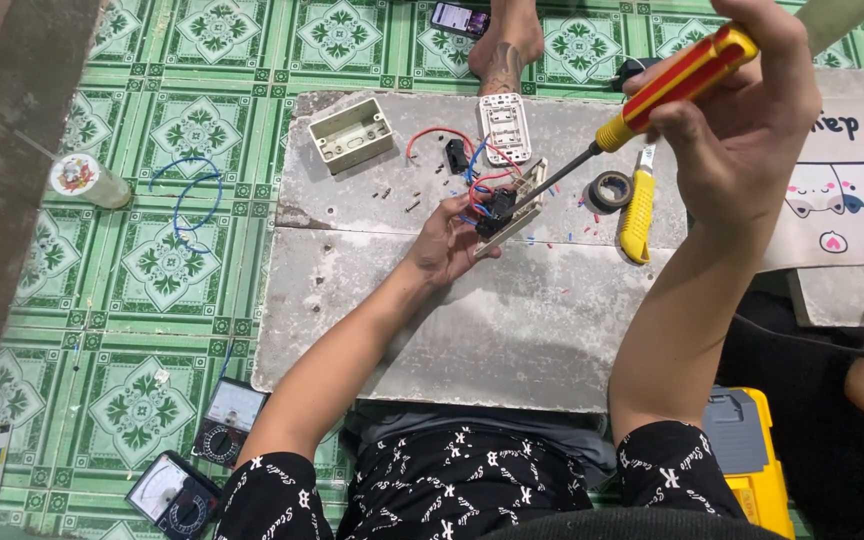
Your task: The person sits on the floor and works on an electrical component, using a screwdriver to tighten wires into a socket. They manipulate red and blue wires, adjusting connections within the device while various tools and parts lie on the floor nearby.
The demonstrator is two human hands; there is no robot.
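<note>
— Left hand (449,243)?
— Fingers clamped on a cream switch frame (514,206), held just above the grey desk (472,320); red and blue wires (480,172) bunched right beside the fingertips.
— Right hand (742,110)?
— Fingers wrapped tight round a red-and-yellow screwdriver (667,88), raised well above the desk, tip slanting down onto the frame at the left fingers.
— Nearby?
— Beyond the left fingers, a white switch plate (505,128) and an empty cream box (351,134); below the right hand, a tape roll (609,190) and a yellow knife (638,212).
</note>
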